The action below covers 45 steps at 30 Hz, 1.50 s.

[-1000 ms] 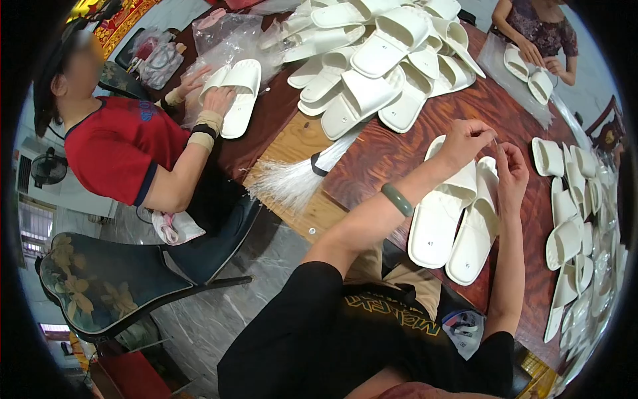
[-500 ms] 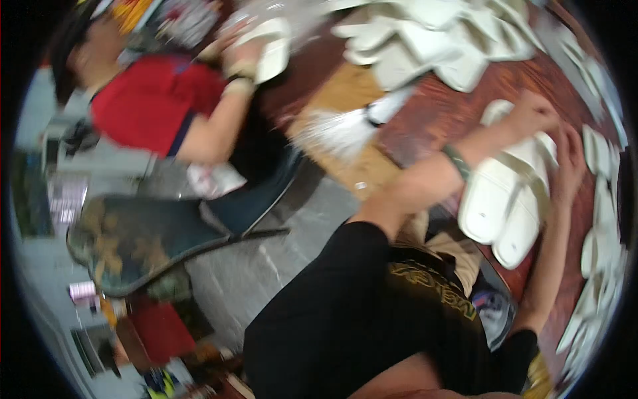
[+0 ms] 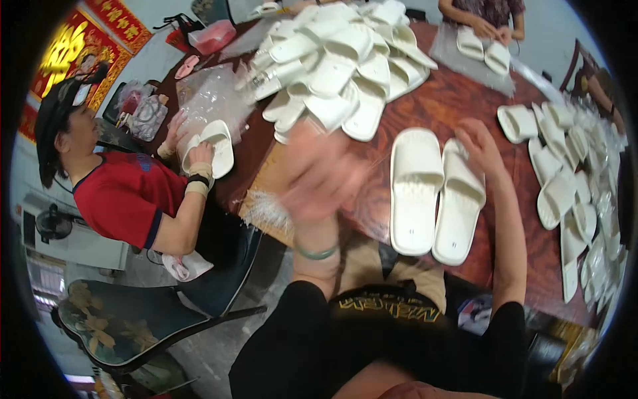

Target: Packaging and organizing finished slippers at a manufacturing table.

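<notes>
A pair of white slide slippers lies side by side on the table before me, the left slipper (image 3: 411,229) and the right slipper (image 3: 458,226), straps away from me. My right hand (image 3: 477,145) is at the far end of the right slipper, fingers bent but apart, seemingly touching its edge. To the left, my left hand (image 3: 325,173) is smeared by motion, so its fingers cannot be made out. It hovers by the table edge, beside a bundle of thin white strands (image 3: 266,209) and in front of a heap of white slippers (image 3: 325,73).
A co-worker in red (image 3: 129,189) handles a slipper (image 3: 224,149) at the left. Another person's hands (image 3: 495,30) hold slippers across the table. More slippers (image 3: 558,193), some in clear plastic, line the right edge. A dark chair (image 3: 126,319) stands lower left.
My left hand has left the slippers and swung left toward the strands. My right hand has stayed by the right slipper. The whole view has turned.
</notes>
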Each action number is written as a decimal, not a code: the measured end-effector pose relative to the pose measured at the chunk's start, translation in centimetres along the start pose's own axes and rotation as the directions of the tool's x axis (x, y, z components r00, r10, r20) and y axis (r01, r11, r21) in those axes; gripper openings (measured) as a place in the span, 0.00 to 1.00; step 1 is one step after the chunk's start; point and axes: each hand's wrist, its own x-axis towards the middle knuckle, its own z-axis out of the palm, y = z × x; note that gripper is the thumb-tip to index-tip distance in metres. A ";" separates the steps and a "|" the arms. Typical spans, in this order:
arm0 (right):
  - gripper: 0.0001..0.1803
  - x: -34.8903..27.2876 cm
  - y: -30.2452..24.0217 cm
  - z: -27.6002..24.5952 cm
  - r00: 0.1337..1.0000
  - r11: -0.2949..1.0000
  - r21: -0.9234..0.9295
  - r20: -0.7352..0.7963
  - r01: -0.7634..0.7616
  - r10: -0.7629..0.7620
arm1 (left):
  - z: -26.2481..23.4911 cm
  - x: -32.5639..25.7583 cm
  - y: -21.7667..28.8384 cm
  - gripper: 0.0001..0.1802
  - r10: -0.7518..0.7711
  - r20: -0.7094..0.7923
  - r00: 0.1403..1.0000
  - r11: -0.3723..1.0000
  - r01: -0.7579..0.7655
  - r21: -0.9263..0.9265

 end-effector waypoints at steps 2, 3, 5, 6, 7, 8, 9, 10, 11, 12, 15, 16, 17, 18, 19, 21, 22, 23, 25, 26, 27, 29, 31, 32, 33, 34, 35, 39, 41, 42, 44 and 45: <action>0.18 0.7 -0.6 0.3 0.973 0.981 0.087 0.170 -0.171 0.154 | 4.0 -0.1 0.2 0.13 0.146 0.700 0.699 0.978 0.007 -0.210; 0.18 1.2 -1.1 0.5 0.954 0.978 0.062 0.244 -0.197 0.177 | 5.2 -0.7 1.3 0.18 -0.037 0.809 0.587 0.996 0.086 -0.016; 0.20 0.7 0.3 0.3 0.914 0.952 0.157 0.356 -0.262 0.193 | 3.8 -1.8 0.7 0.25 -0.271 0.878 0.396 0.962 0.087 0.257; 0.21 0.2 0.0 -0.3 0.899 0.944 0.155 0.382 -0.292 0.215 | 1.7 -2.1 -0.2 0.30 -0.394 0.858 0.328 0.913 0.035 0.406; 0.21 0.9 -2.1 -0.7 0.873 0.949 0.152 0.453 -0.275 0.180 | 0.8 -3.6 -1.4 0.27 -0.526 0.674 0.518 0.814 0.077 0.576; 0.21 1.3 -3.0 0.0 0.856 0.953 0.145 0.490 -0.267 0.165 | 0.3 -4.9 -2.2 0.22 -0.674 0.196 0.712 0.548 0.305 0.779; 0.21 1.1 -2.6 -0.3 0.839 0.955 0.106 0.511 -0.276 0.186 | -1.2 -5.2 -3.8 0.17 -0.624 -0.304 0.720 0.295 0.577 0.762; 0.21 1.1 -2.0 0.3 0.834 0.960 0.116 0.530 -0.253 0.156 | -2.1 -3.8 -6.7 0.20 -0.379 -0.557 0.739 -0.122 0.557 0.821; 0.20 0.7 -1.3 0.4 0.832 0.947 0.196 0.543 -0.254 0.111 | -3.9 -3.3 -8.6 0.34 -0.302 -0.603 0.738 -0.347 0.504 0.791; 0.19 0.3 -1.1 0.6 0.830 0.927 0.273 0.554 -0.258 0.068 | -5.6 -4.0 -10.6 0.36 -0.173 -0.556 0.813 -0.469 0.429 0.772; 0.18 -0.3 -2.1 0.9 0.791 0.847 0.304 0.579 -0.436 0.199 | -6.1 -2.7 -13.0 0.40 -0.111 -0.592 0.798 -0.586 0.429 0.688; 0.17 -0.3 -2.1 1.1 0.814 0.864 0.334 0.565 -0.377 0.136 | -7.0 -2.6 -13.9 0.34 -0.065 -0.506 0.860 -0.578 0.381 0.721; 0.17 -0.4 -2.3 1.0 0.798 0.858 0.323 0.582 -0.400 0.153 | -8.0 -2.3 -14.6 0.34 -0.042 -0.495 0.868 -0.573 0.385 0.723; 0.17 -0.4 -2.5 1.1 0.784 0.858 0.301 0.597 -0.417 0.172 | -9.2 -2.0 -15.3 0.31 -0.011 -0.477 0.879 -0.597 0.376 0.709; 0.17 -0.4 -3.2 1.3 0.765 0.855 0.277 0.614 -0.439 0.194 | -9.8 -1.9 -15.5 0.27 0.019 -0.462 0.887 -0.618 0.374 0.692; 0.17 -0.4 -5.0 1.1 0.766 0.848 0.249 0.594 -0.467 0.247 | -10.7 -1.6 -15.6 0.20 0.106 -0.420 0.901 -0.594 0.397 0.700; 0.17 -0.6 -5.9 1.1 0.779 0.837 0.266 0.568 -0.479 0.265 | -10.4 -1.8 -15.2 0.18 0.117 -0.398 0.910 -0.589 0.386 0.710; 0.16 -0.9 -7.0 1.1 0.790 0.823 0.284 0.543 -0.492 0.285 | -10.1 -2.3 -14.9 0.17 0.128 -0.378 0.917 -0.585 0.377 0.718; 0.17 -0.8 -8.9 1.2 0.783 0.839 0.241 0.546 -0.488 0.298 | -9.2 -2.9 -13.2 0.14 0.155 -0.408 0.900 -0.548 0.422 0.722; 0.18 -0.9 -9.1 1.5 0.823 0.855 0.286 0.512 -0.432 0.245 | -8.7 -3.6 -12.1 0.14 0.172 -0.419 0.892 -0.529 0.442 0.724; 0.18 -0.9 -9.7 1.6 0.861 0.869 0.327 0.470 -0.372 0.192 | -8.0 -4.3 -10.7 0.13 0.186 -0.426 0.885 -0.510 0.458 0.729; 0.16 -1.0 -10.9 0.1 0.895 0.849 0.399 0.413 -0.345 0.170 | -6.3 -5.3 -8.0 0.11 0.211 -0.434 0.876 -0.401 0.483 0.778; 0.14 -0.6 -10.6 0.0 0.990 0.881 0.453 0.078 -0.137 0.113 | -5.4 -6.8 -5.0 0.13 0.295 -0.496 0.817 -0.127 0.548 0.827; 0.13 -0.2 -10.0 0.4 0.993 0.902 0.415 0.040 -0.117 0.111 | -4.6 -7.6 -3.2 0.13 0.328 -0.575 0.750 0.091 0.580 0.809; 0.13 -0.1 -8.6 1.4 0.985 0.879 0.448 0.019 -0.162 0.171 | -3.3 -7.3 -2.4 0.12 0.438 -0.564 0.700 0.367 0.434 0.823; 0.13 0.1 -7.7 2.6 0.977 0.871 0.446 0.039 -0.205 0.210 | -2.5 -7.6 -0.4 0.12 0.482 -0.570 0.665 0.371 0.434 0.821; 0.12 0.0 -6.5 3.2 0.966 0.868 0.429 0.045 -0.250 0.255 | -2.4 -7.4 1.4 0.12 0.511 -0.576 0.639 0.388 0.426 0.817; 0.11 -1.9 -1.9 5.5 0.947 0.873 0.374 0.046 -0.312 0.318 | -5.3 -5.0 7.0 0.10 0.647 -0.367 0.669 0.266 0.253 0.930; 0.12 -2.5 -2.5 5.2 0.999 0.999 0.022 -0.010 -0.045 0.045 | -7.3 -3.8 9.2 0.12 0.761 -0.312 0.569 0.145 0.319 0.937; 0.13 -2.8 -2.6 5.6 0.999 0.999 0.034 -0.028 -0.026 0.027 | -9.1 -4.0 11.4 0.14 0.772 -0.288 0.567 0.143 0.286 0.947; 0.13 -3.2 -2.2 6.5 0.999 0.998 -0.014 -0.005 -0.055 0.054 | -11.5 -3.4 13.3 0.17 0.724 -0.337 0.602 0.228 0.252 0.941; 0.13 -2.8 -2.4 6.9 0.999 1.000 -0.002 -0.011 0.030 -0.030 | -12.9 -3.4 15.3 0.17 0.707 -0.346 0.617 0.210 0.284 0.935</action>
